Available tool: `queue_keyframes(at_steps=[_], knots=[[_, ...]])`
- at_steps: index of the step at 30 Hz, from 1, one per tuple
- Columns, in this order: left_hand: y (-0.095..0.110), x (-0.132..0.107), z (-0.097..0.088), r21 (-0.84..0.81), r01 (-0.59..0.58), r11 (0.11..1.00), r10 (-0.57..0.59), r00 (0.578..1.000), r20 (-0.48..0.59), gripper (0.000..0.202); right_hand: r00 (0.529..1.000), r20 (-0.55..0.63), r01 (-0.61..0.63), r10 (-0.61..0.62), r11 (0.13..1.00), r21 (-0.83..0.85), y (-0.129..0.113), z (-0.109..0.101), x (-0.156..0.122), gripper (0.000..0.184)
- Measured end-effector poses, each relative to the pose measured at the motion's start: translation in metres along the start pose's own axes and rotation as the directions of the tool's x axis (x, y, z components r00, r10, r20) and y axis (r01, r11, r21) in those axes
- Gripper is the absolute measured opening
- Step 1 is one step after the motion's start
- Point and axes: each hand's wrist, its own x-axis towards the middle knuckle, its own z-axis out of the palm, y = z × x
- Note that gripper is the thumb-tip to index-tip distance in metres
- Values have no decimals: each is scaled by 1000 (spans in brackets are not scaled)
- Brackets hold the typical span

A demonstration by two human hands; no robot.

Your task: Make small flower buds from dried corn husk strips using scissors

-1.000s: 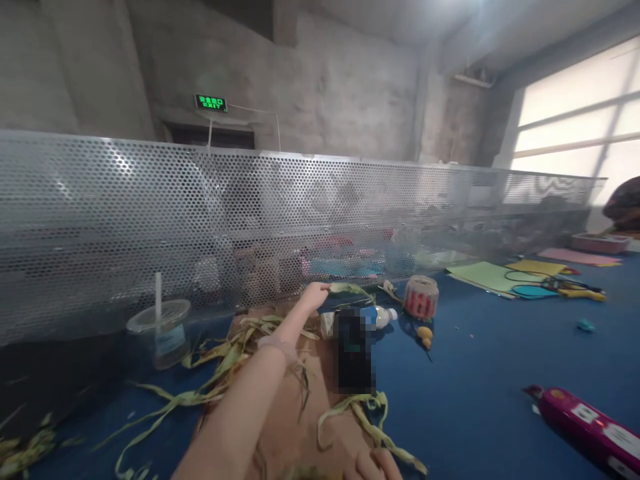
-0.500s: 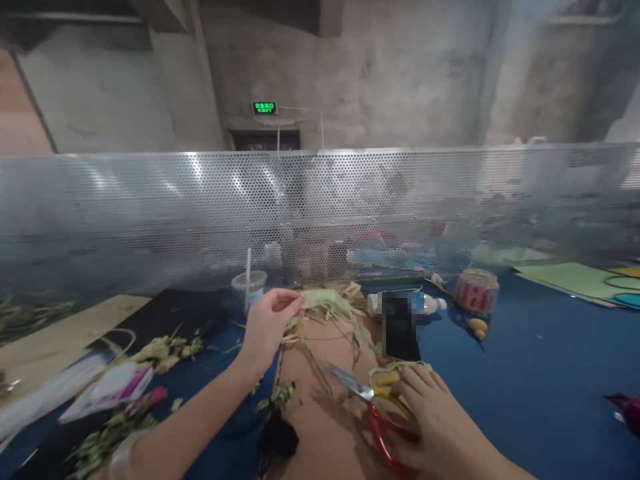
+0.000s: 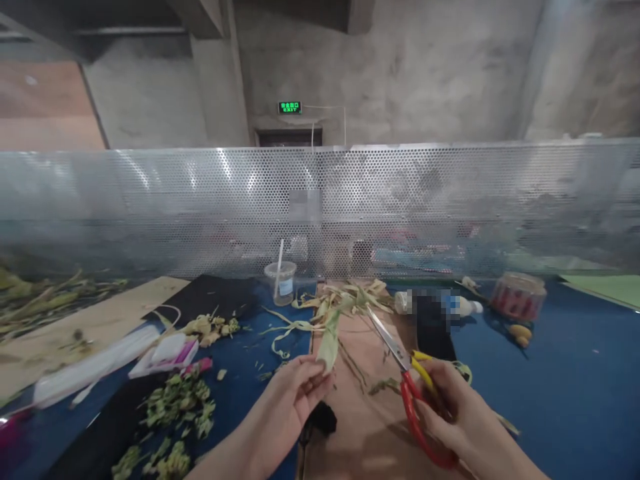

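Between the thumb and fingers of my left hand point(image 3: 295, 400) is the end of a pale green, dried-looking husk strip point(image 3: 330, 337), its other end reaching up toward a heap of similar dry strips point(image 3: 357, 293). My right hand point(image 3: 457, 407) is wrapped round the red and yellow handles of a pair of scissors point(image 3: 400, 357). The blades look closed and point up and left, their tip close to the heap. Beneath both hands lies a brown cardboard sheet point(image 3: 360, 433) with a few loose stems on it.
To the left are dried leaf piles point(image 3: 177, 407), a plastic packet point(image 3: 95, 367) and a lidded cup with a straw point(image 3: 281, 283). To the right lie a bottle point(image 3: 467, 307), a black phone-like object point(image 3: 435, 333) and a clear tub point(image 3: 519, 297). A perforated metal screen point(image 3: 200, 200) stands behind.
My left hand has drawn back toward me, with the strip now hanging down to it. My right hand has lifted the scissors, bringing their tip up near the heap. The view has swung left.
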Motion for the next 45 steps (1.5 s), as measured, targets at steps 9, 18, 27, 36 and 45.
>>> queue_keyframes(at_steps=[9,18,27,36,45], knots=[[-24,-17,9,44,132,990,-130,990,-52,11,985,-80,-123,153,948,294,-37,34,-2,27],[-28,-27,14,310,-116,944,67,984,164,36,963,-87,-227,257,938,260,-91,39,19,29],[-26,-18,4,583,-255,771,58,940,335,41,933,210,-349,292,596,723,-65,41,22,33],[-30,-24,8,587,-362,724,123,905,407,47,832,430,-550,352,415,725,-58,41,23,18],[-32,-27,4,740,-369,562,20,901,433,17,884,374,-456,280,690,562,-71,36,17,21]])
